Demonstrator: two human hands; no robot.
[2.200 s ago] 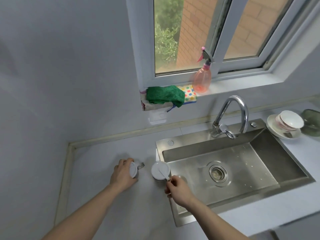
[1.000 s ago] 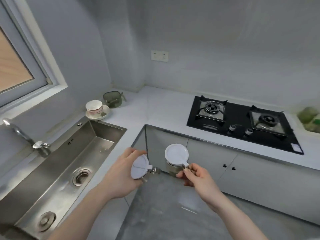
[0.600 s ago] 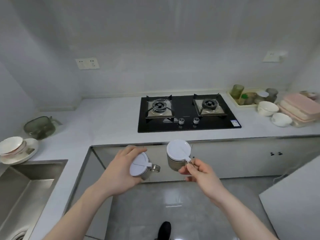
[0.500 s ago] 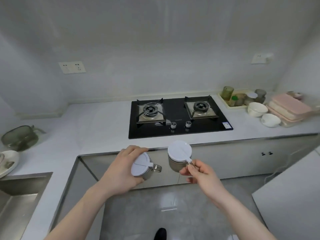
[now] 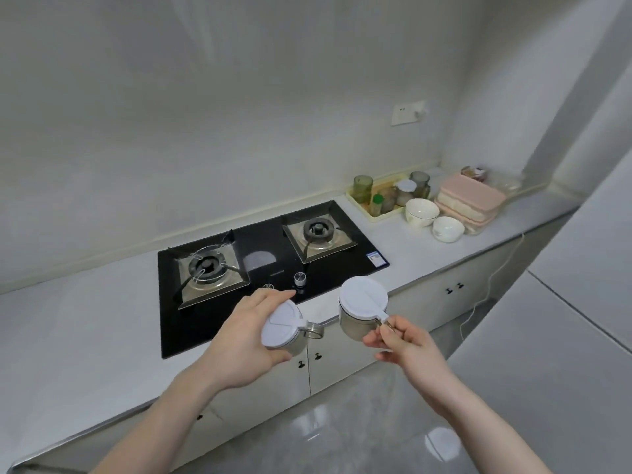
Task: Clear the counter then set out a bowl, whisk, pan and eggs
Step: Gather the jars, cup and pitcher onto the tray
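My left hand (image 5: 244, 340) grips a small glass jar with a white lid (image 5: 281, 326) and a metal ring handle, held in the air in front of the counter edge. My right hand (image 5: 403, 343) pinches the handle of a second white-lidded jar (image 5: 362, 301), which hangs upright just right of the first. Two white bowls (image 5: 421, 212) (image 5: 448, 228) stand on the white counter (image 5: 85, 323) at the far right. No whisk, pan or eggs are in view.
A black two-burner gas hob (image 5: 266, 258) is set into the counter ahead. Behind the bowls sit a yellow tray of jars (image 5: 383, 196) and stacked pink containers (image 5: 470, 203). White cabinets (image 5: 342, 357) run below; a white cable (image 5: 485, 289) hangs at right.
The view has swung from the sink, past the counter corner, to the hob and the right end of the counter. Both hands still carry their jars, now closer to the hob.
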